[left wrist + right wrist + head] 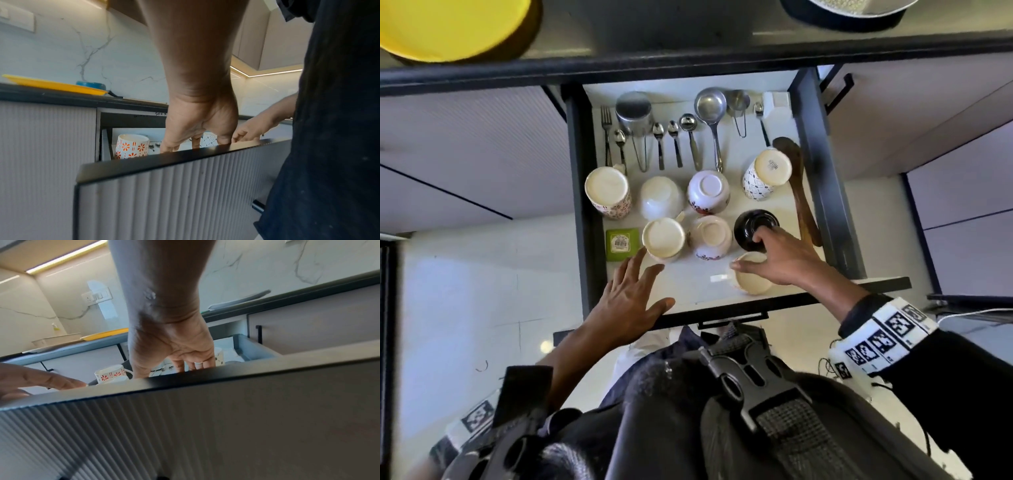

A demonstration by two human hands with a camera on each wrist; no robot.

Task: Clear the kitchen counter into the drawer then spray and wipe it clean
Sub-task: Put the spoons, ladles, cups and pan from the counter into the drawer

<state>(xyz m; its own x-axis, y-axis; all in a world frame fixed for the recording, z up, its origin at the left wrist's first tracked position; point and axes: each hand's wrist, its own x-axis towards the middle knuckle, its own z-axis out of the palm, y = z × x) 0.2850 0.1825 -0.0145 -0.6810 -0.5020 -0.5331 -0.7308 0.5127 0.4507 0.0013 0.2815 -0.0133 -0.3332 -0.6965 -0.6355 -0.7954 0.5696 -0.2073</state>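
Here, my right hand [779,260] curls round a cream cup [751,278], lower right in the open drawer [822,192]; my left hand [631,301], fingers spread, rests on the drawer's front edge, holding nothing.

Open drawer [822,192], centre of frame: cutlery [667,137] along the top, inverted cups [607,192] below, wooden spatula [801,192] at right, green packet [622,245] at left.

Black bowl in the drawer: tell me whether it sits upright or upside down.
Upside down. The head view shows the black bowl with its round foot ring facing up, in the drawer, with the right hand touching it.
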